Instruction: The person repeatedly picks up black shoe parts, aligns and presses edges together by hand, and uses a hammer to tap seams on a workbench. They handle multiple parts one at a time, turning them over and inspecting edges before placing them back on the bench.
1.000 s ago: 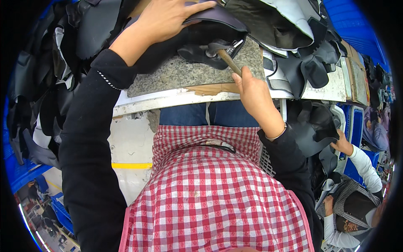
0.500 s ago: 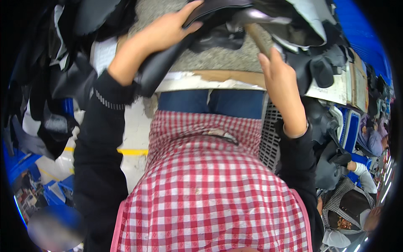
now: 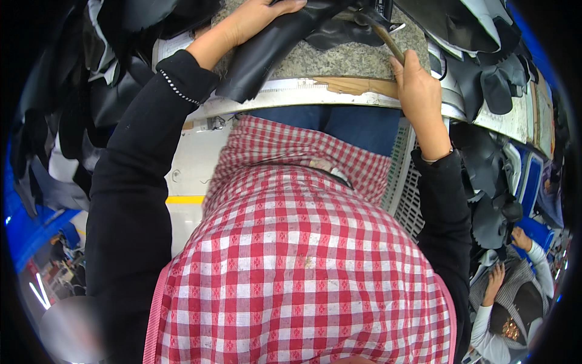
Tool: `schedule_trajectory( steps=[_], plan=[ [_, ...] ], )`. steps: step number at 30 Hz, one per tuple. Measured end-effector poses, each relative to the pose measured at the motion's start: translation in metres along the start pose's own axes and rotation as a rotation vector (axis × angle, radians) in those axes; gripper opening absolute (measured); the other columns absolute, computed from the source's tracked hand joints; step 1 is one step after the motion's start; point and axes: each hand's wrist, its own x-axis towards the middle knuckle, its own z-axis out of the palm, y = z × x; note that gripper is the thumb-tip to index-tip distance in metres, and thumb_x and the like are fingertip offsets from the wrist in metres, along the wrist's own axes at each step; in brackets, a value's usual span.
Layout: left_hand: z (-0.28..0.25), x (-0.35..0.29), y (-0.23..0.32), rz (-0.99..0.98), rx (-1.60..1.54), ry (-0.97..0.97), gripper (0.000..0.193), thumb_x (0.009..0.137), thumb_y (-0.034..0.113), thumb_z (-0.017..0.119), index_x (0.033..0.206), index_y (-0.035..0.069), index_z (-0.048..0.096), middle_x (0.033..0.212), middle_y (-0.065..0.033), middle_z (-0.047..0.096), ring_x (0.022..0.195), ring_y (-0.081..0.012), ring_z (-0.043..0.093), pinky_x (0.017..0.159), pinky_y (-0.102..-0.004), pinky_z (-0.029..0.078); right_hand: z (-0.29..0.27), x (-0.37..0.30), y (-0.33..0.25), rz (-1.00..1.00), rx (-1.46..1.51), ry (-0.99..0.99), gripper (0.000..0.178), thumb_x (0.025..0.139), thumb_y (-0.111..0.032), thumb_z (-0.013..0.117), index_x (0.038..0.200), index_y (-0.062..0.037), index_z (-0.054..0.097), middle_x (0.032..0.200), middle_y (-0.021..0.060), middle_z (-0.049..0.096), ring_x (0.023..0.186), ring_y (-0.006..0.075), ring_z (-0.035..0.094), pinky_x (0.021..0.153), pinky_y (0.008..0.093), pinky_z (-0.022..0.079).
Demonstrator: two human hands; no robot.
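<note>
Left hand (image 3: 251,21) lies on the black leather piece (image 3: 264,57), partly cut off at the top of view, so I cannot tell whether it pinches or just presses. Across from it, the right hand (image 3: 419,91) is wrapped round the wooden handle of a hammer (image 3: 391,45), whose head sits by dark leather between the hands; contact is unclear. I'd judge the hammering to be midway: the piece is curled, not flat, and how much has been struck doesn't show. Between the hands, a bare strip of stone slab (image 3: 348,64) gives some room. Below the left hand, the leather's end overhangs the table edge (image 3: 291,88); heaped leather pieces (image 3: 127,103) crowd its outer side.
</note>
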Motion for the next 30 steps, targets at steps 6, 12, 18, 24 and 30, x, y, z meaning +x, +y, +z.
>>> schedule_trajectory(
  steps=[6, 12, 18, 24, 30],
  plan=[
    [0.005, 0.029, -0.015, -0.207, -0.339, -0.002, 0.057, 0.103, 0.025, 0.066, 0.152, 0.002, 0.050, 0.138, -0.0100, 0.063, 0.124, -0.0204, 0.058, 0.108, -0.0331, 0.045, 0.023, 0.009, 0.029, 0.100, -0.019, -0.095, 0.030, 0.106, -0.037, 0.057, 0.102, -0.0082, 0.049, 0.071, 0.0229, 0.067, 0.068, 0.0469, 0.066, 0.058, 0.0560, 0.051],
    [0.010, 0.052, 0.004, -0.114, -0.159, -0.025, 0.054, 0.105, 0.029, 0.063, 0.149, 0.000, 0.053, 0.139, -0.0093, 0.063, 0.121, -0.0194, 0.058, 0.107, -0.0332, 0.045, 0.025, 0.011, 0.038, 0.053, 0.047, 0.034, 0.030, 0.104, -0.035, 0.061, 0.101, -0.0072, 0.050, 0.070, 0.0206, 0.069, 0.066, 0.0450, 0.069, 0.056, 0.0537, 0.055],
    [-0.007, 0.051, 0.079, 0.094, 1.141, -0.120, 0.061, 0.104, 0.039, 0.060, 0.160, 0.027, 0.038, 0.120, -0.0206, 0.072, 0.098, -0.0427, 0.072, 0.084, -0.0487, 0.058, -0.041, 0.006, 0.023, 0.234, 0.271, -0.066, 0.033, 0.105, -0.035, 0.059, 0.099, -0.0041, 0.049, 0.074, 0.0264, 0.066, 0.074, 0.0508, 0.065, 0.064, 0.0582, 0.051],
    [0.018, 0.024, 0.111, 0.058, 1.159, -0.110, 0.089, 0.089, 0.037, 0.078, 0.162, 0.019, 0.031, 0.112, -0.0166, 0.068, 0.093, -0.0374, 0.073, 0.076, -0.0469, 0.060, -0.079, -0.003, -0.017, 0.293, 0.332, -0.196, 0.031, 0.107, -0.032, 0.058, 0.100, -0.0028, 0.050, 0.068, 0.0249, 0.064, 0.067, 0.0477, 0.066, 0.058, 0.0559, 0.049],
    [0.015, 0.020, 0.095, 0.001, 0.950, -0.019, 0.081, 0.096, 0.040, 0.071, 0.163, 0.028, 0.028, 0.135, -0.0177, 0.066, 0.113, -0.0426, 0.067, 0.091, -0.0507, 0.056, -0.103, 0.015, -0.019, 0.376, 0.225, -0.169, 0.031, 0.107, -0.032, 0.058, 0.099, -0.0029, 0.050, 0.067, 0.0225, 0.064, 0.064, 0.0473, 0.065, 0.056, 0.0544, 0.050]
  ],
)
